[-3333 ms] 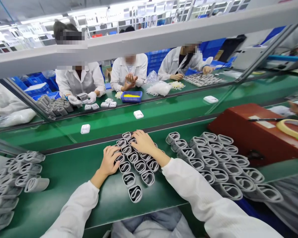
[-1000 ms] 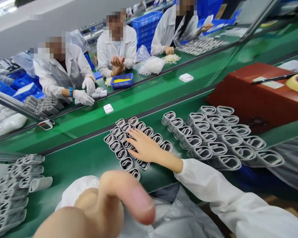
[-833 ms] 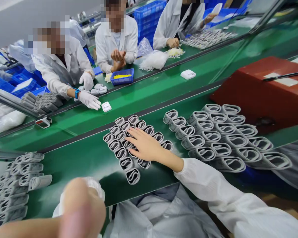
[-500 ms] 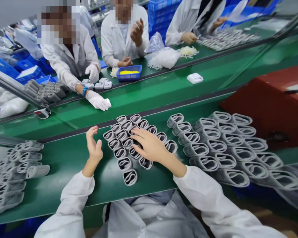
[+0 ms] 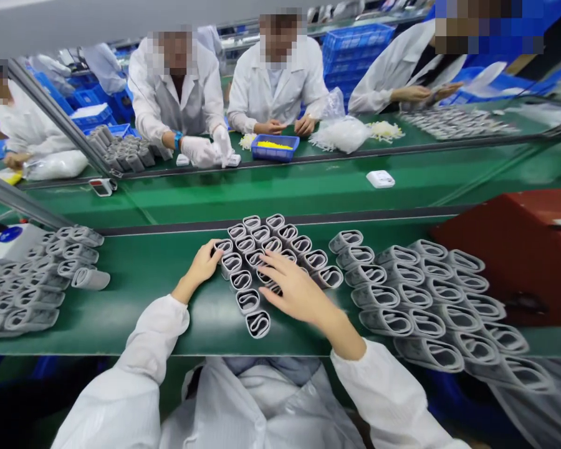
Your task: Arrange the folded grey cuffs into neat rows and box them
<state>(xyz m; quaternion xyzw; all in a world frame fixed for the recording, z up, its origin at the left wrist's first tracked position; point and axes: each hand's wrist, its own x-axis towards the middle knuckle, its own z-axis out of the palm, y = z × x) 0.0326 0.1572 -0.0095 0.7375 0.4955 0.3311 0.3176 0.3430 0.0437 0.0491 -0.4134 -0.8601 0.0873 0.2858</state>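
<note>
Green table [image 5: 140,262] under grey rolls [image 5: 247,302], likely light and soft, best held round their sides. Left hand [image 5: 202,263] touches one, grip unclear; right hand [image 5: 293,288] spreads open over others.

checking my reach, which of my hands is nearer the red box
Right. Your right hand is over the middle rolls, left of the red box; your left hand is farther off, at their left edge.

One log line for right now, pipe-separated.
left hand: at left edge of middle grey rolls | right hand: over same rolls | red box: far right
</note>
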